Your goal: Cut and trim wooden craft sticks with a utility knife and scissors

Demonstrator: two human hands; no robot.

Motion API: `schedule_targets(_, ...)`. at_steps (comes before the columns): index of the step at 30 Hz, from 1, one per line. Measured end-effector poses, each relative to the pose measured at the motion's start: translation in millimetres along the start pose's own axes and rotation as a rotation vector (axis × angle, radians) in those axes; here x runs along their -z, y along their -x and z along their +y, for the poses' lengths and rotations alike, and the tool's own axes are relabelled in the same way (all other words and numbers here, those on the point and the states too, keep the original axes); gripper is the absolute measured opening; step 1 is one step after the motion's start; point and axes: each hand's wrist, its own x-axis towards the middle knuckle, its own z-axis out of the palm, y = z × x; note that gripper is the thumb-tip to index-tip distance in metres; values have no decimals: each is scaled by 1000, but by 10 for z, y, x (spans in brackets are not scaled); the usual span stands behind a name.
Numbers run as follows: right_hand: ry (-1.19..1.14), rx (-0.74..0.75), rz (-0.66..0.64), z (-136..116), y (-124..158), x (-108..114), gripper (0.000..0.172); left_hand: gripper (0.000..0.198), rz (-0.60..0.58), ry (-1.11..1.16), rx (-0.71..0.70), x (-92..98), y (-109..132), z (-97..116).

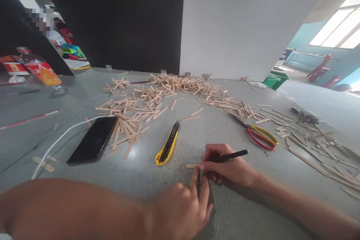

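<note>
My right hand is closed on a black pen, its tip down near a short wooden stick lying flat on the grey table. Beside it, my left hand has its index and middle fingertips reaching to the stick's right part, the two fingers slightly apart. Fingers cover the stick's right end. A yellow and black box cutter lies just beyond my left hand. Scissors with red and yellow handles rest beyond my right hand.
Many loose sticks are heaped across the middle. A phone with a white cable lies left. At far left are a bottle and a red-white pencil. Stick scraps lie right. Black and white panels stand behind.
</note>
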Motion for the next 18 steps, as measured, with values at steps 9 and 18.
schedule_targets(9, 69, -12, 80, 32, -26, -24, 42, 60, 44, -26, -33, 32, -6, -11)
schedule_targets(18, 158, 110, 129, 79, -15, -45, 41, 60, 142, -19, -19, -35, 5, -10)
